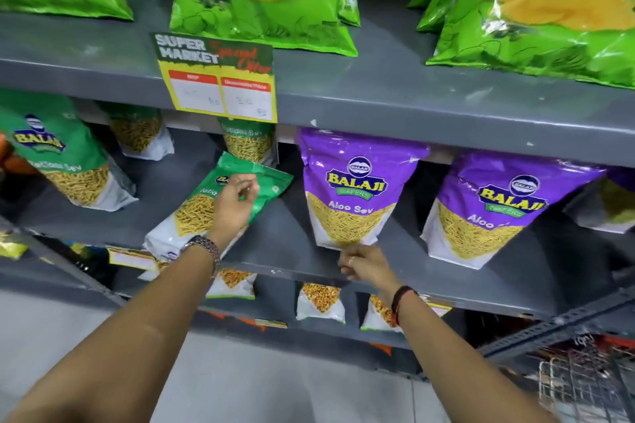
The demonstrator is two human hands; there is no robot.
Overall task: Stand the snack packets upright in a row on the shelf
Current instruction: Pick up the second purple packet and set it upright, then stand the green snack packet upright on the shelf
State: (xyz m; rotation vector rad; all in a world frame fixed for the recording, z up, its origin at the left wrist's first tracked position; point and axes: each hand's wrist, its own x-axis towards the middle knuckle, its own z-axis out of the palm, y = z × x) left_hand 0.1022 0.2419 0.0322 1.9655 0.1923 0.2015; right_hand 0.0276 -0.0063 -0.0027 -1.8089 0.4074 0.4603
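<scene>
Grey shelf (275, 240) — left hand (233, 203) grips tilted green packet (220, 206), seemingly overhanging.

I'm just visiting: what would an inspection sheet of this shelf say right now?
Surface: grey metal shelf, middle tier.
Job's things: green packet leaning, top held; purple Aloo Sev packet upright; second purple packet tilted.
Clutter: special-offer tag on the shelf edge above.
Grippers: left hand grips the green packet; right hand pinches the purple packet's bottom edge.
Cables: nothing seen.
Surroundings: wire basket lower right.
</scene>
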